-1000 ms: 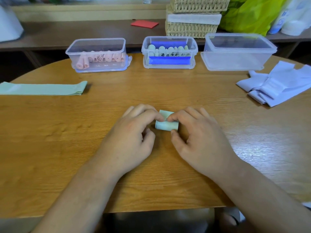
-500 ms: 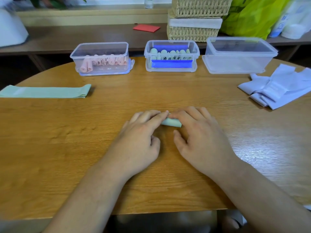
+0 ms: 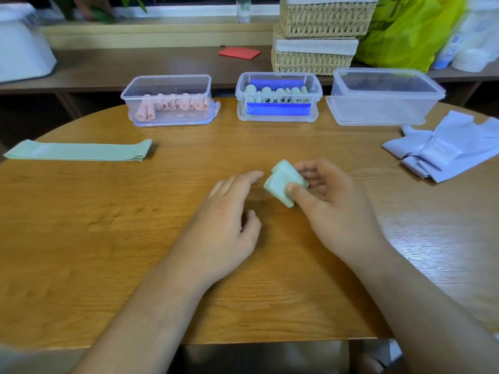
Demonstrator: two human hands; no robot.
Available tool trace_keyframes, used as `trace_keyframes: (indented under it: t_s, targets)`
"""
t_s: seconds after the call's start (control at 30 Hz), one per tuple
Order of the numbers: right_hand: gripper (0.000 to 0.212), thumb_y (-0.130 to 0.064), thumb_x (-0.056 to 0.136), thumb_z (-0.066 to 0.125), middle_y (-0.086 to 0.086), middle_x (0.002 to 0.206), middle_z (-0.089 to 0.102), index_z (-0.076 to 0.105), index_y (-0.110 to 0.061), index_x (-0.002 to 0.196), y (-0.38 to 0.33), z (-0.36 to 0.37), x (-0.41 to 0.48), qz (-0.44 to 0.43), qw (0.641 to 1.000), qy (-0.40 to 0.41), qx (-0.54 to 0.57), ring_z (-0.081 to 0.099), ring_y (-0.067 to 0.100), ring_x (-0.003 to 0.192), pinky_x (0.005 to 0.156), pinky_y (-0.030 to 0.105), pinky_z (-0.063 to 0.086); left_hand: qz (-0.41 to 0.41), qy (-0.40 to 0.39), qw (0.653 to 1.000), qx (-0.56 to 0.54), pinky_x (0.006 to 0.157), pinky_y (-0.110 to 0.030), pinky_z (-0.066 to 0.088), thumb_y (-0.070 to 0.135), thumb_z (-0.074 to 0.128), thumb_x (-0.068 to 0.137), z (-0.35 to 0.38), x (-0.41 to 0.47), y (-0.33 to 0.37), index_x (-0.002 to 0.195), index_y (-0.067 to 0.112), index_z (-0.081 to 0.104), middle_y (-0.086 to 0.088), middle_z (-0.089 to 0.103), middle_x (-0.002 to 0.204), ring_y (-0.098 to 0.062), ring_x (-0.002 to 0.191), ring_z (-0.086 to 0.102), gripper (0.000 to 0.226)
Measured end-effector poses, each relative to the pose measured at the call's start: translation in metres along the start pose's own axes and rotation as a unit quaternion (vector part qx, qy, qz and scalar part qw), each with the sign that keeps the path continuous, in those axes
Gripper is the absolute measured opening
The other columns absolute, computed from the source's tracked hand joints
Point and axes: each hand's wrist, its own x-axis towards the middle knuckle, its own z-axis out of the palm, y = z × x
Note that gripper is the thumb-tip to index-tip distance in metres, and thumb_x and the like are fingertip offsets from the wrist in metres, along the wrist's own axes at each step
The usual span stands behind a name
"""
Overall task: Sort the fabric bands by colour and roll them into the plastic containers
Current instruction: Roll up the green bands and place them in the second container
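Since the right hand [image 3: 332,203] has lifted the green roll [image 3: 285,183], pinched between thumb and fingers, and the left hand [image 3: 226,220] has released it and lies open, rolling appears complete, with the roll well in front of the middle container [image 3: 278,118].

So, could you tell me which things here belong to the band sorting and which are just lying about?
Job: green roll in the right hand, flat green band, lilac bands, pink-roll container, green-roll container, empty container.
Lying about: wicker baskets, yellow-green bag, red card, white tub.
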Motion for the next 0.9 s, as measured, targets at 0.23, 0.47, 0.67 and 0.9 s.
trace_keyframes:
  t_s: [0.23, 0.47, 0.67, 0.9]
  targets:
    - [0.029, -0.016, 0.1, 0.062, 0.015, 0.114, 0.078, 0.073, -0.007, 0.125, -0.013, -0.007, -0.011, 0.2, 0.88, -0.174, 0.394, 0.066, 0.024, 0.101, 0.101, 0.044, 0.049, 0.042, 0.039, 0.996, -0.073, 0.115, -0.031, 0.042, 0.025, 0.078, 0.091, -0.006, -0.003, 0.007, 0.155, 0.029, 0.044, 0.02, 0.05, 0.149, -0.006, 0.144, 0.044, 0.072]
    - [0.039, -0.017, 0.101, 0.052, 0.025, 0.122, 0.074, 0.064, -0.002, 0.135, -0.02, -0.006, -0.017, 0.206, 0.836, -0.28, 0.425, 0.071, 0.029, 0.116, 0.109, 0.045, 0.052, 0.054, 0.032, 0.994, -0.089, 0.106, -0.016, 0.042, 0.049, 0.086, 0.079, -0.004, -0.003, 0.012, 0.146, 0.034, 0.054, 0.019, 0.06, 0.141, -0.002, 0.132, 0.055, 0.076]
    - [0.035, -0.015, 0.109, 0.046, 0.02, 0.127, 0.073, 0.064, -0.004, 0.138, -0.019, -0.001, -0.02, 0.204, 0.845, -0.293, 0.399, 0.068, 0.031, 0.126, 0.113, 0.053, 0.049, 0.039, 0.025, 0.993, -0.104, 0.085, -0.008, 0.048, 0.047, 0.089, 0.076, -0.006, -0.005, 0.013, 0.139, 0.035, 0.062, 0.021, 0.067, 0.13, 0.001, 0.124, 0.06, 0.069]
    - [0.039, -0.04, 0.102, 0.064, 0.019, 0.116, 0.076, 0.077, -0.007, 0.12, -0.021, 0.0, -0.023, 0.148, 0.9, -0.255, 0.32, 0.072, 0.023, 0.112, 0.104, 0.047, 0.058, 0.083, 0.028, 0.996, 0.013, 0.105, -0.016, 0.039, 0.063, 0.071, 0.079, -0.006, -0.007, 0.012, 0.157, 0.032, 0.046, 0.015, 0.068, 0.134, -0.001, 0.12, 0.057, 0.087]
